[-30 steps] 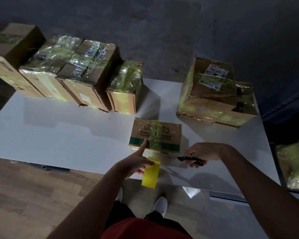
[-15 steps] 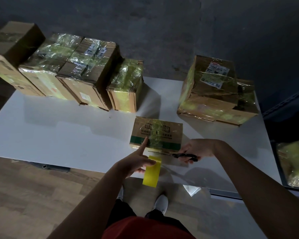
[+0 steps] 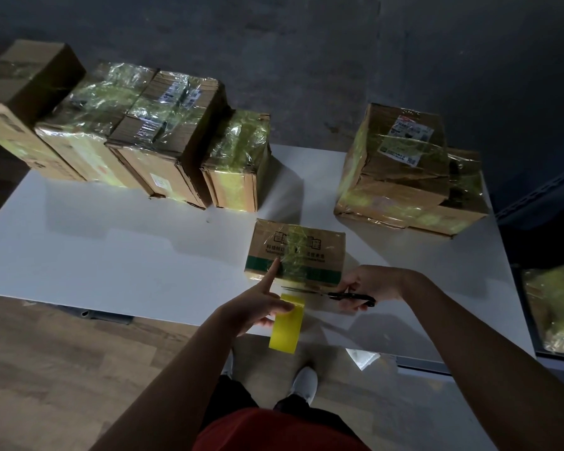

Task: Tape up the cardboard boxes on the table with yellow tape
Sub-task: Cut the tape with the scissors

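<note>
The small box (image 3: pixel 319 252) sits on the white table (image 3: pixel 111 255) close to the near edge, right of centre, with shiny tape already over its top. The left hand (image 3: pixel 254 309) curls its thumb and lower fingers round the yellow tape roll (image 3: pixel 285 327) at the near edge, index finger straight with its tip at the box's near face. The right hand (image 3: pixel 368 283) grips black scissors (image 3: pixel 339 294), blades pointing left between roll and box. Along the far left stand four taped boxes (image 3: pixel 163 135); a taped pile (image 3: pixel 404 170) stands far right.
</note>
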A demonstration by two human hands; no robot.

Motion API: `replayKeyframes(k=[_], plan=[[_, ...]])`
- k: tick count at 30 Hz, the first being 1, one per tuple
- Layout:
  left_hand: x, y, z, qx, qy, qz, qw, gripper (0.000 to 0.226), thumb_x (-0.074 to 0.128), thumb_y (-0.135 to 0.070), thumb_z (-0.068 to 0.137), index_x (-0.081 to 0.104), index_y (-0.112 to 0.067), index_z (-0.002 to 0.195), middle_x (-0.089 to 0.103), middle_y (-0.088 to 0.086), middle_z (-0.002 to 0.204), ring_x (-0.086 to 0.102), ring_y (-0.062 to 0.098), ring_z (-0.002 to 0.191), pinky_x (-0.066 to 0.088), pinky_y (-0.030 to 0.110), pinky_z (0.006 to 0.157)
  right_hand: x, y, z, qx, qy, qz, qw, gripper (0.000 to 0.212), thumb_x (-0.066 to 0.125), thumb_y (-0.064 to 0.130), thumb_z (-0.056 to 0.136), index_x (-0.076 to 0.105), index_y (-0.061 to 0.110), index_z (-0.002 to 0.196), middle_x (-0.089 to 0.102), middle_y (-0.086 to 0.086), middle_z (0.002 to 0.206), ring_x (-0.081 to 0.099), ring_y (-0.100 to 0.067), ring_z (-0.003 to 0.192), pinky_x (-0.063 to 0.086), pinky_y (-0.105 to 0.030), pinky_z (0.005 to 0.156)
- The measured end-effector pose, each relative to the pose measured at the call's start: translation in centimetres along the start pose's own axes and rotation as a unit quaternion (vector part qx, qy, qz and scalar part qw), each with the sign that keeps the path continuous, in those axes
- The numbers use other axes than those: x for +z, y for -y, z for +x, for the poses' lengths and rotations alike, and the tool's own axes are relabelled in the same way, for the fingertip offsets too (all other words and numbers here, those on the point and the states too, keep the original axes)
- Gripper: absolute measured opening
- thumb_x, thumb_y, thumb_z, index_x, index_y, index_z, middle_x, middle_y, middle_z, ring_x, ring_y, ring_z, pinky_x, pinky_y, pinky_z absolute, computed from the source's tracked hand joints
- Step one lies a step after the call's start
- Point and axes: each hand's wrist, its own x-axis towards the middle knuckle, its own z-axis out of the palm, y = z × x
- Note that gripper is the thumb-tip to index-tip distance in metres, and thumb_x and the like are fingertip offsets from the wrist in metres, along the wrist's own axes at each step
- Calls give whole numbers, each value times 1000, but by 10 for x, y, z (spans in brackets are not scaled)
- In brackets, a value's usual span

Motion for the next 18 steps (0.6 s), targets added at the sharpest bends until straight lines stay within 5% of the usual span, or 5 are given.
replayKeyframes(k=[18], plan=[[-2, 0, 1, -3, 12, 10, 1000, 109, 67, -3, 85, -5, -57, 145, 38, 10, 144, 52, 2, 92, 51, 29, 68, 3, -4, 1, -32, -10, -23, 999, 33, 78, 45, 73, 66, 26, 97, 70, 1, 74, 62, -5, 62, 49, -14, 59]])
